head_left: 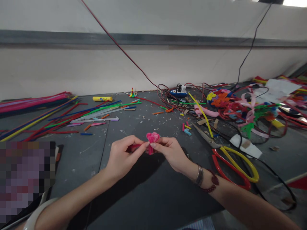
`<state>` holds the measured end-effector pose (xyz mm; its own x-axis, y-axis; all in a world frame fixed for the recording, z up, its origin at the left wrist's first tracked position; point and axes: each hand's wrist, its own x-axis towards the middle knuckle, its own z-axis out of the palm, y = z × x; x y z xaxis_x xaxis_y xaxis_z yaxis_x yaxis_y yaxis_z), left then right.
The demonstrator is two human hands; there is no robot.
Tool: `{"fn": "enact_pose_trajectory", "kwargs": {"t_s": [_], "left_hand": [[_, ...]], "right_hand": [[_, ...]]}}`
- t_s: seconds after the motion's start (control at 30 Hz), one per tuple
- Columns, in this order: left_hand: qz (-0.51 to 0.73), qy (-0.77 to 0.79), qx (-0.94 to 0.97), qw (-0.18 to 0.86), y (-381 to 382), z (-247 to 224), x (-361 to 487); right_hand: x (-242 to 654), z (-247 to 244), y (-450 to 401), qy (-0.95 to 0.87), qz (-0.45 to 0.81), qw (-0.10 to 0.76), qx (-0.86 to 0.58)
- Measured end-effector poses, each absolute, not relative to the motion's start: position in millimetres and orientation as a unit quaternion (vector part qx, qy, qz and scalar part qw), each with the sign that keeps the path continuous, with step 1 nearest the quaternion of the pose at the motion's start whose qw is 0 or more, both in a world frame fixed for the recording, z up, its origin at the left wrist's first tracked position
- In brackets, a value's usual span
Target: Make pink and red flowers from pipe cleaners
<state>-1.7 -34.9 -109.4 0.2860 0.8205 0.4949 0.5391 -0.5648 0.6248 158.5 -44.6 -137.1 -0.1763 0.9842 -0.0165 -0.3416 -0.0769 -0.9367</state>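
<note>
A pink pipe cleaner (pixel 153 137), bent into small petal-like loops, is pinched between both hands above the dark table (pixel 124 195). My left hand (pixel 123 156) closes thumb and fingers on its left side, where a darker pink length runs back under the fingers. From the other side my right hand (pixel 171 151) grips the base of the loops between thumb and fingertips. A short folded end pokes down below the thumbs. The fingers partly hide the lower part of the piece.
Scissors (pixel 230 163) with red and yellow handles lie right of my right hand. Loose pipe cleaners (pixel 96 111) spread at left, near a yellow glue stick (pixel 102 98). A blue power strip (pixel 178 93), tangled cords and a pile of colourful pipe-cleaner shapes (pixel 242 108) occupy the back right.
</note>
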Motion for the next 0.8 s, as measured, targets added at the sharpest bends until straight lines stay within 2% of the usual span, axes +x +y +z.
{"fn": "enact_pose_trajectory", "kwargs": {"t_s": [0.13,0.33,0.6,0.8], "left_hand": [[0.383,0.448,0.732,0.341,-28,-106,-1],[0.312,0.367,0.658,0.579,-19,-99,-3],[0.297,0.361,0.557,0.687,-25,-107,-4],[0.256,0.334,0.488,0.765,-30,-112,-3]], "right_hand": [[160,-133,-44,-0.409,0.655,0.528,-0.352],[161,-128,-46,-0.381,0.705,0.514,-0.306],[162,-126,-53,-0.36,0.782,0.468,-0.202],[163,-125,-54,-0.393,0.78,0.451,-0.181]]}}
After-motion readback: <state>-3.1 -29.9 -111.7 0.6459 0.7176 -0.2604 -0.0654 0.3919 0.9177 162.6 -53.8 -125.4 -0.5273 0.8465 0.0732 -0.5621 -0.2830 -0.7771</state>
